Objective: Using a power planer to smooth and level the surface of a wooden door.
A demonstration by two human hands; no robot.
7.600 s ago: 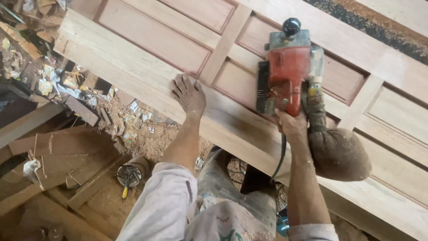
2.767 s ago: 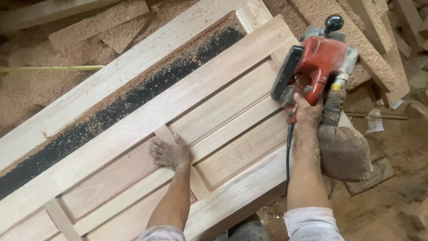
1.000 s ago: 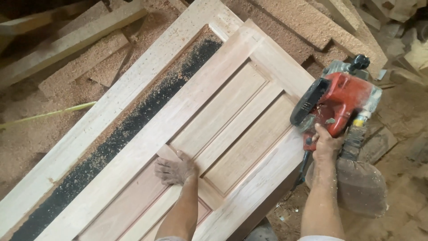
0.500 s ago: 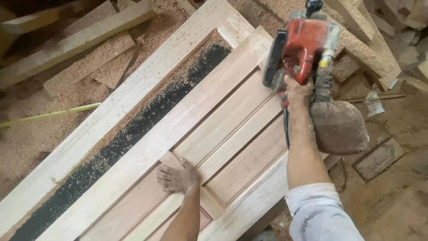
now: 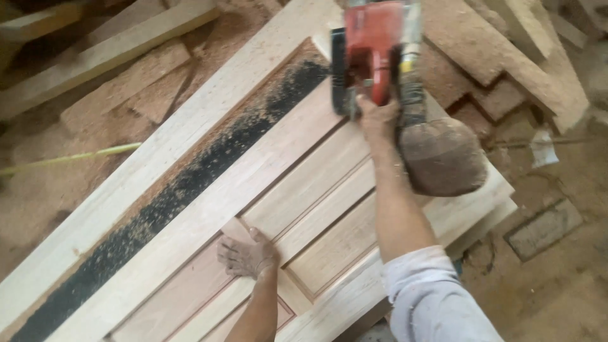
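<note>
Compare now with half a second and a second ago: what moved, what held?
The right hand has carried the red power sander from off the door's right edge up onto the top end of the panelled wooden door, grip unchanged. The dust bag came along with it. The left hand stayed flat on the cross rail; nothing picked up or released.

Top centre, the right hand (image 5: 375,114) grips a red sander (image 5: 373,50) with its brown dust bag (image 5: 440,155); the left hand (image 5: 246,256) lies flat on the panelled door (image 5: 316,183), lower centre
</note>
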